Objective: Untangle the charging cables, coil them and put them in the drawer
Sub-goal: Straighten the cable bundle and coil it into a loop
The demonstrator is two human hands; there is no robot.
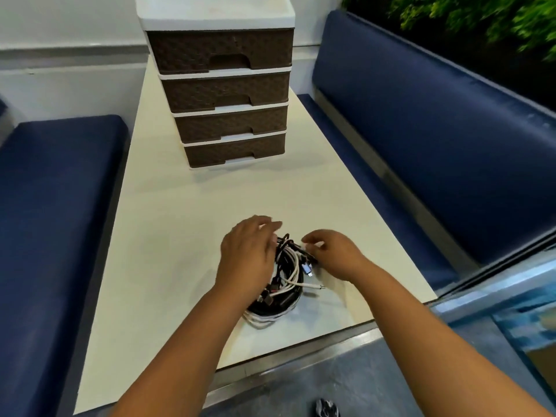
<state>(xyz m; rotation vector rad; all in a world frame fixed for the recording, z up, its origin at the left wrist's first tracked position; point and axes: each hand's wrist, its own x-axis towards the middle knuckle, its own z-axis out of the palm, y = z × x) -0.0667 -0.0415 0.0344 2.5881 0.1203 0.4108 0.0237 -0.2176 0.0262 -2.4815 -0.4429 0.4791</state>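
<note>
Cream table point(180, 224) between blue benches, four-drawer unit point(224, 94) all closed; tangled black-white cables point(285, 284) near front edge, left hand point(245, 254) flat on them, right hand point(334, 254) pinching a strand, untangling just starting; next, likely tease one cable free

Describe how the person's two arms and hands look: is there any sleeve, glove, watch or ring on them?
Both forearms are bare up to the bottom edge of the picture: no sleeve shows. The left hand and the right hand wear no gloves. No watch or bracelet shows on either wrist, and no ring can be seen, though the fingertips are blurred and partly hidden.
</note>
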